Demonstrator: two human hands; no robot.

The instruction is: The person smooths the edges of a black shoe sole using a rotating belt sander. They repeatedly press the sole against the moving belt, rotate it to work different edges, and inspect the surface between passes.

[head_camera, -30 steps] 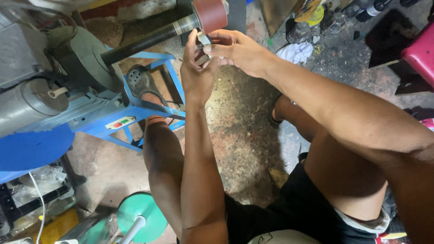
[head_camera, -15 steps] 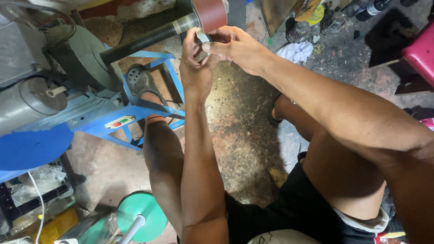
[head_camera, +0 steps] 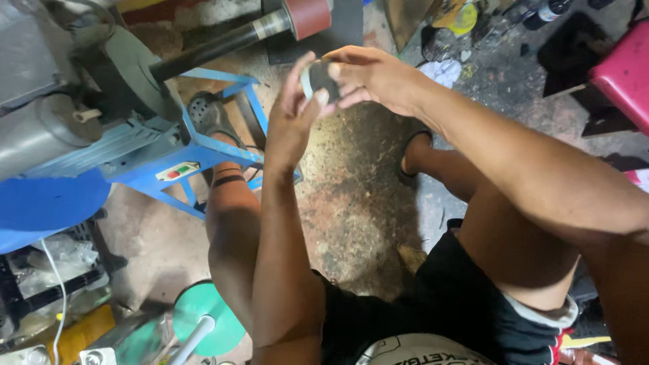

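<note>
Dark grey metal, that's the small ring-shaped part (head_camera: pixel 319 79) sitting right between both hands, held up just below the red sanding drum (head_camera: pixel 307 16) and not touching it as far as I can see. The left hand (head_camera: pixel 292 116) comes up from below with its fingers pressed against the near side of the ring, and the right hand (head_camera: pixel 370 76) reaches in from the right, fingers curled over the top and pinching the far side. So both hands are closed on that one piece.

Counting stuff: one ring, one drum on one long black shaft (head_camera: pixel 213 51), one grey motor (head_camera: pixel 47 135) on one blue stand (head_camera: pixel 203 145). Two feet in dark sandals, one (head_camera: pixel 206 115) by the stand and one (head_camera: pixel 414 152) further right on the concrete floor (head_camera: pixel 351 203).

Labels: there's a small pale strip (head_camera: pixel 177 172) on the blue frame with a red and a green patch on it. Bottom left, one teal round disc (head_camera: pixel 203 318) on a white post. One pink stool (head_camera: pixel 625 74) top right, and a white crumpled rag (head_camera: pixel 443 71) near some yellow clutter (head_camera: pixel 465 19).
</note>
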